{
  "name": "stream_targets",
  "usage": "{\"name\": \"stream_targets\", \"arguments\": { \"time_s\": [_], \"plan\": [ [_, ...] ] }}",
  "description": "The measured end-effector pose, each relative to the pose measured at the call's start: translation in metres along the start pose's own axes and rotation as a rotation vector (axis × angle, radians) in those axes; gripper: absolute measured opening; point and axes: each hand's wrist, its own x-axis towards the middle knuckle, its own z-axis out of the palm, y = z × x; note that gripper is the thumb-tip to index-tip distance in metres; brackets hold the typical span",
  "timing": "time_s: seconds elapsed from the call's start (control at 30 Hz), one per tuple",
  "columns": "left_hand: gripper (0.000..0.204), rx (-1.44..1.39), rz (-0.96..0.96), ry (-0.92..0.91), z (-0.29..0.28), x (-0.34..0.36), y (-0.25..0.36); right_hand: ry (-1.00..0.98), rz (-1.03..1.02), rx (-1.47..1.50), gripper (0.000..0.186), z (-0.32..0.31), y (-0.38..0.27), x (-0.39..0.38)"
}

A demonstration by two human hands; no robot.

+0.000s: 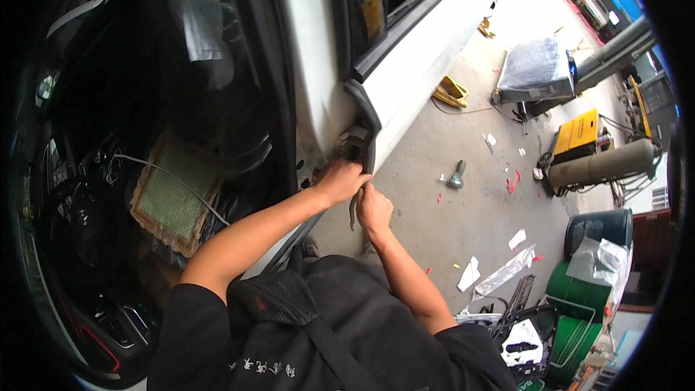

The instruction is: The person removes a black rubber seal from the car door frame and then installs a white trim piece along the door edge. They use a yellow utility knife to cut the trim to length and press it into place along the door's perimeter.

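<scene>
A black rubber seal strip [371, 119] runs down the end of the white car door [423, 83], and its loose tail hangs below my hands. My left hand [340, 182] is closed round the strip near the door's lower corner. Just beside it, touching or nearly so, my right hand [375, 210] grips the strip lower down. The fingers' undersides are hidden. Left of the door stands the white car body pillar [311, 65], with a dark round-edged part [352, 143] in the gap just above my left hand.
In the car lies a bubble-wrapped panel [174, 199] near the steering wheel [79, 206]. On the floor are a dark green power tool [456, 175], a yellow stand [452, 92] and scraps. At right stand a wrapped box [536, 69], a gas cylinder [604, 165] and green drums [575, 293].
</scene>
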Motion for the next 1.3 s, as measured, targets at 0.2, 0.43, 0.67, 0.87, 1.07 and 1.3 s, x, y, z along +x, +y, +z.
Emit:
{"name": "stream_targets", "arguments": {
  "time_s": [0.2,0.43,0.67,0.87,1.07,1.3],
  "plan": [
    [0.031,0.034,0.064,0.008,0.007,-0.002,-0.008,-0.002,-0.007,0.012,0.015,0.002,-0.005,0.001],
    [0.03,0.03,0.062,-0.067,0.003,0.001,-0.006,0.047,-0.048,0.02,0.019,-0.005,-0.002,0.004],
    [0.034,0.045,-0.004,-0.102,0.004,0.0,-0.002,0.124,-0.068,0.017,0.016,0.01,0.003,-0.004],
    [0.042,0.035,0.055,-0.042,-0.002,-0.003,-0.001,0.107,-0.094,-0.003,0.019,0.01,0.008,-0.005],
    [0.037,0.025,0.064,-0.016,0.001,-0.001,-0.002,-0.065,-0.031,-0.053,0.025,0.035,0.024,-0.008],
    [0.036,0.036,0.065,-0.069,-0.004,0.0,0.001,-0.092,-0.018,-0.002,0.022,0.056,0.033,-0.005]
  ]
}}
